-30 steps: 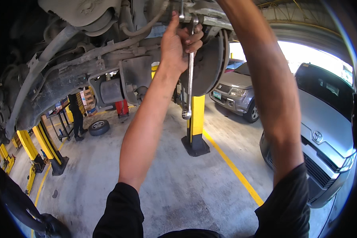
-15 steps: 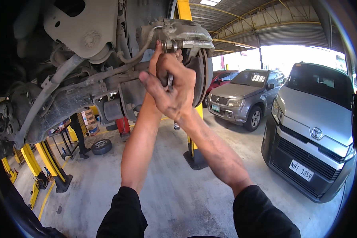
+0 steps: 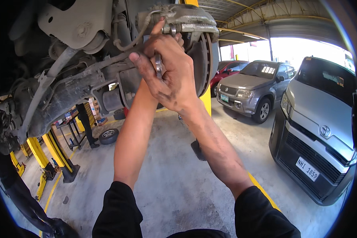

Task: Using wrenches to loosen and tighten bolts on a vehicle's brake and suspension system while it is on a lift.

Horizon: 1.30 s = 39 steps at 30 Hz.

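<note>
Two hands up on my feed: R hand (image 3: 175, 75) curled tight round wrench (image 3: 158, 66), just below caliper (image 3: 192, 16). L hand (image 3: 158, 27) mostly hidden behind it, one finger up nr caliper; can't tell its grip from here. Disc (image 3: 204, 65) just to R; I see SUV (image 3: 252, 85) & van (image 3: 325, 107) well beyond.
</note>
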Tool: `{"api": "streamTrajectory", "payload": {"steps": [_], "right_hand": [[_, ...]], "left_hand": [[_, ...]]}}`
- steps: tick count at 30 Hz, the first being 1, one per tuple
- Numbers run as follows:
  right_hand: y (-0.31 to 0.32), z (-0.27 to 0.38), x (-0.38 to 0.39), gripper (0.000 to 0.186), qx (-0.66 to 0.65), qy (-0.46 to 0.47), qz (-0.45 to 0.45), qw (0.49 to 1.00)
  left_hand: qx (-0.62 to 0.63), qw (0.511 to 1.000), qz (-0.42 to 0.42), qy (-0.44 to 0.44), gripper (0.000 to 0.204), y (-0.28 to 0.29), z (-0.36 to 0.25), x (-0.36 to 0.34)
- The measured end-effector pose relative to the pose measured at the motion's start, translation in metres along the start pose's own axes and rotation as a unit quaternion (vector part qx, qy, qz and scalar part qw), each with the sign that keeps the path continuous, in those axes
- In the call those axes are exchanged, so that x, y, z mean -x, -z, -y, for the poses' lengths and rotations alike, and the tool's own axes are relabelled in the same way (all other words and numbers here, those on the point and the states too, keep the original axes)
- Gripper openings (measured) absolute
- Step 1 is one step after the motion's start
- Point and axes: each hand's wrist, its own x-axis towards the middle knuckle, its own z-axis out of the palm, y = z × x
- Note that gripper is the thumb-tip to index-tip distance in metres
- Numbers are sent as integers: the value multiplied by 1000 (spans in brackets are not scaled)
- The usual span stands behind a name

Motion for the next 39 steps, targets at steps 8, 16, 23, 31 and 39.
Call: {"api": "streamTrajectory", "payload": {"steps": [8, 16, 23, 31, 39], "right_hand": [[40, 3, 86, 32, -94, -480, 29, 872], [27, -8, 96, 45, -192, -507, -31, 839], [19, 5, 86, 41, -251, -532, -63, 806], [24, -10, 84, 32, -413, -482, -31, 772], [13, -19, 92, 29, -548, -441, -17, 710]], "left_hand": [[167, 954, -144, 203, 33, -30, -41, -28], [-132, 940, -89, 303, 52, -19, -82, -30], [-396, 786, -85, 467, 53, -75, -151, -56], [-511, 646, -167, 542, 35, -125, -187, -54], [-556, 567, -314, 521, 33, -165, -190, -48]]}}
